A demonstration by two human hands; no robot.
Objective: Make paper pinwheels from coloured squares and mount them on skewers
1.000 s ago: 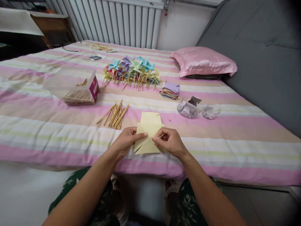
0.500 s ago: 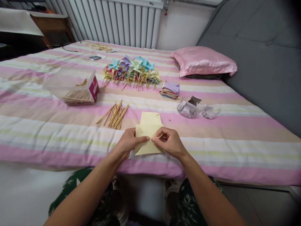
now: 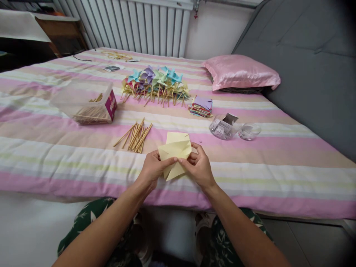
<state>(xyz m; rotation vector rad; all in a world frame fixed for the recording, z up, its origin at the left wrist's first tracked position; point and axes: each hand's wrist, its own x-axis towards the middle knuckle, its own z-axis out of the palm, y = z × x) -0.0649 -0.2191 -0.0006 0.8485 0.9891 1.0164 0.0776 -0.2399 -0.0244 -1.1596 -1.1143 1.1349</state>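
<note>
A pale yellow cut paper square (image 3: 175, 155) is pinched between both my hands just above the striped bed cover (image 3: 83, 155). My left hand (image 3: 152, 167) grips its left side with thumb and forefinger meeting at the centre. My right hand (image 3: 198, 166) holds the right side, fingers curled behind one folded corner. Another yellow sheet (image 3: 178, 137) lies flat on the cover right behind. A loose bundle of wooden sticks (image 3: 136, 135) rests to the left of the paper.
A clear plastic box of sticks (image 3: 89, 104) sits at the left. Finished paper pinwheels (image 3: 155, 83) are heaped further back, with a stack of coloured paper squares (image 3: 201, 106) beside them. Small clear containers (image 3: 226, 127) stand to the right. A pink pillow (image 3: 240, 72) lies against the grey headboard.
Both hands have lifted the yellow paper slightly and moved closer together; a corner has been folded in toward the centre, so the sheet looks smaller and more crumpled.
</note>
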